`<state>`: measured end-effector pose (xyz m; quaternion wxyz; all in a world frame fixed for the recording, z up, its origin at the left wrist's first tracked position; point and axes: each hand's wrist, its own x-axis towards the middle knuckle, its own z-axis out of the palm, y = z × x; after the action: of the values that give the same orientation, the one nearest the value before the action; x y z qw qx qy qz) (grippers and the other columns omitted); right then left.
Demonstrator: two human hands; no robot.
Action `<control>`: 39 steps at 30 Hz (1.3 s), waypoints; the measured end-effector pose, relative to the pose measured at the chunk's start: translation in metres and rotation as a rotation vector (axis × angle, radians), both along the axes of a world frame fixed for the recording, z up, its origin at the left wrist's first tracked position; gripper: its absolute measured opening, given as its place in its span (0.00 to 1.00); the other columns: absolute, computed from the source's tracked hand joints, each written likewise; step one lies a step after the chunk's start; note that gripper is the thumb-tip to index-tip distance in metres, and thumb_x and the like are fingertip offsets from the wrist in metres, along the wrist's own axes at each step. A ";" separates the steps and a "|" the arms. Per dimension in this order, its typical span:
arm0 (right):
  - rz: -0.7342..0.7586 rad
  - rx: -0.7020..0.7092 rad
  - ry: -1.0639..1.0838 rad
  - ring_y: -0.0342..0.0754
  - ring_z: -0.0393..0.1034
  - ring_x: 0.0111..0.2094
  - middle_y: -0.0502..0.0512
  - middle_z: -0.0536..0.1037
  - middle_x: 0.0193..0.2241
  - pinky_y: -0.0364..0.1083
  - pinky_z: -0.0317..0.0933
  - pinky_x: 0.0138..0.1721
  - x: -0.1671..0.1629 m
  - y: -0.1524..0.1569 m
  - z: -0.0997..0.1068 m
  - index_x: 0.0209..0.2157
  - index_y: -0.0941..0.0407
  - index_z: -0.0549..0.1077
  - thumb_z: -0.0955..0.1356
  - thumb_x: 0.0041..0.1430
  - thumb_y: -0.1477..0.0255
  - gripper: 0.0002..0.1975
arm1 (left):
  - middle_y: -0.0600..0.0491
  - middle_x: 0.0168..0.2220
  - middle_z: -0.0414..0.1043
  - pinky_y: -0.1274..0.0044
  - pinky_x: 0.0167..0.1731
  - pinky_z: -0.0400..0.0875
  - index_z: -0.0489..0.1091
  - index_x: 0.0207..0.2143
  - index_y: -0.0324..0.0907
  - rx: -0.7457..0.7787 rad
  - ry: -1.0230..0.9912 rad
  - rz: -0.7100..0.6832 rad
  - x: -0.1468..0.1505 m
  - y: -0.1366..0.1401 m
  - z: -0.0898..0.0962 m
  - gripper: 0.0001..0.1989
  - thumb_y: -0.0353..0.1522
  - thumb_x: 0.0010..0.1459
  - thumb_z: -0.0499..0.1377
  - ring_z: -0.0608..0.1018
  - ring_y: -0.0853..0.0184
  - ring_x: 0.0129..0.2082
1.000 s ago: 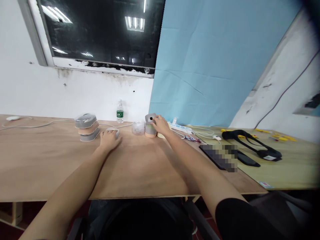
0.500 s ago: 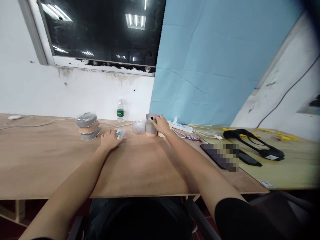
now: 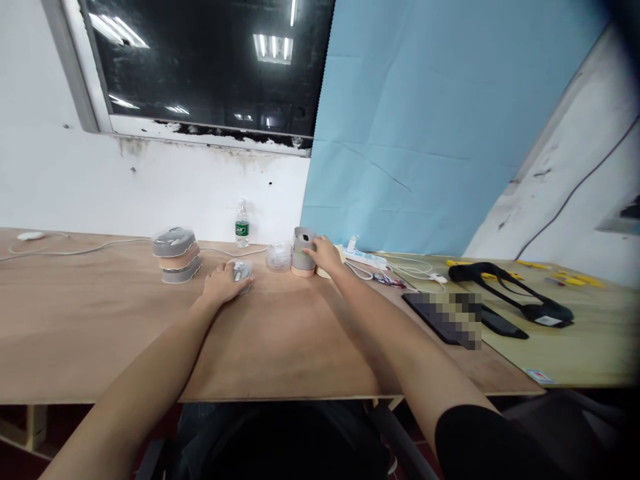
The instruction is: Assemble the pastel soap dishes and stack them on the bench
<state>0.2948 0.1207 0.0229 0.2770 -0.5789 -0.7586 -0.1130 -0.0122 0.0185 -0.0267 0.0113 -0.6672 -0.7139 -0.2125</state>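
Currently, the loosely curved left hand (image 3: 220,285) rests against a grey piece (image 3: 243,271) lying unstacked on the surface (image 3: 280,340); left of it stands an already layered pile (image 3: 176,257); farther, rightward, the part-curled right hand (image 3: 324,256) touches a grey-and-orange stack (image 3: 301,258); either grip's firmness is unclear.

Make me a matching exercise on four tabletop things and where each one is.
Things:
1. Clear plastic bottle with a green label
2. Grey-and-peach layered stack in clear wrapping
3. Grey cylinder with a peach base
4. Small grey item in clear wrapping

Places:
A. At the thumb side of the right hand
B. Partly under the left hand
C. Near the white wall, below the dark window
D. Just left of the left hand

Right pairs: 1-C, 2-D, 3-A, 4-B
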 end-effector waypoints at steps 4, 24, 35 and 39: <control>-0.029 0.020 -0.005 0.50 0.67 0.42 0.58 0.72 0.41 0.45 0.58 0.37 0.000 -0.002 0.000 0.39 0.56 0.71 0.63 0.62 0.57 0.16 | 0.37 0.58 0.62 0.58 0.51 0.61 0.56 0.61 0.43 -0.004 -0.012 -0.009 -0.001 0.002 -0.001 0.44 0.61 0.50 0.47 0.67 0.45 0.56; 0.027 0.047 -0.221 0.54 0.64 0.47 0.61 0.72 0.45 0.48 0.56 0.46 0.005 -0.009 0.019 0.52 0.53 0.70 0.57 0.66 0.71 0.17 | 0.37 0.59 0.60 0.58 0.51 0.62 0.55 0.62 0.44 -0.036 -0.029 0.005 -0.001 0.001 -0.001 0.43 0.60 0.51 0.47 0.68 0.44 0.55; 0.058 0.039 -0.190 0.54 0.63 0.45 0.61 0.72 0.43 0.48 0.56 0.45 0.008 -0.006 0.012 0.51 0.53 0.72 0.57 0.66 0.74 0.18 | 0.36 0.59 0.59 0.61 0.51 0.63 0.55 0.62 0.43 -0.045 -0.051 -0.004 -0.002 0.002 -0.001 0.42 0.59 0.52 0.48 0.69 0.46 0.55; 0.066 0.075 -0.167 0.54 0.61 0.45 0.61 0.71 0.42 0.48 0.55 0.46 0.008 -0.006 0.014 0.52 0.52 0.72 0.58 0.64 0.76 0.20 | 0.36 0.59 0.59 0.61 0.50 0.64 0.54 0.62 0.43 -0.040 -0.057 -0.011 -0.003 0.004 -0.003 0.42 0.58 0.52 0.48 0.70 0.46 0.55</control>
<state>0.3032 0.1148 0.0373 0.2379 -0.5314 -0.7929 -0.1800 -0.0156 0.0220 -0.0295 -0.0238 -0.6649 -0.7143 -0.2172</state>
